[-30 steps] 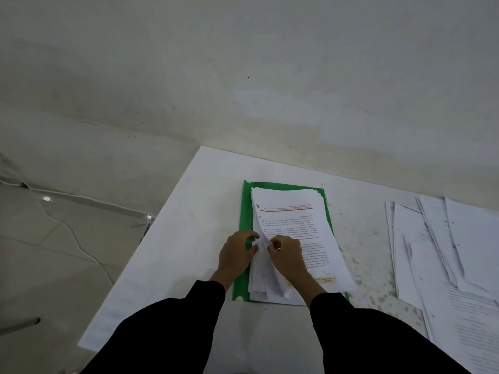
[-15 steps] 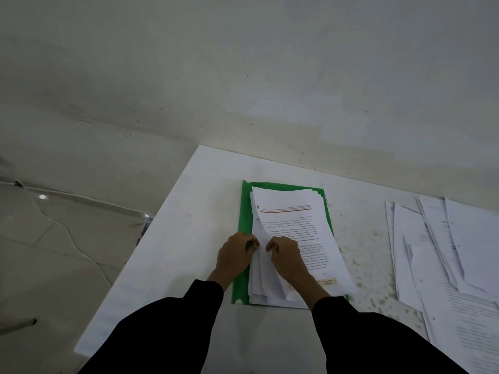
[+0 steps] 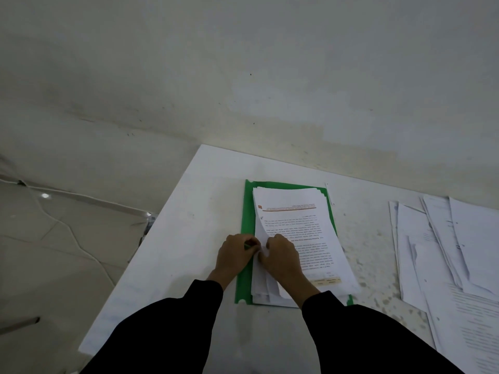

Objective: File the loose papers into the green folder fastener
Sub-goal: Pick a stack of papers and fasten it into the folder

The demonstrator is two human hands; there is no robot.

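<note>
A green folder (image 3: pixel 248 211) lies flat on the white table (image 3: pixel 189 238). A stack of printed papers (image 3: pixel 297 220) rests on it, the top sheet carrying an orange line. My left hand (image 3: pixel 234 255) sits at the stack's left edge, its fingertips pinching something small and green, probably the fastener. My right hand (image 3: pixel 283 259) lies on the papers beside it, fingers curled on the lifted, curling left edge of the sheets. The fastener itself is mostly hidden under my fingers.
Several loose printed sheets (image 3: pixel 445 252) lie spread on the table's right side. A narrow white strip (image 3: pixel 329 194) lies just beyond the folder's far right corner. The table's left edge (image 3: pixel 151 238) drops to a tiled floor with a cable (image 3: pixel 67 228).
Both hands have stayed at the stack's left edge, drawing slightly closer together. The lifted paper edge between them looks pressed lower than before.
</note>
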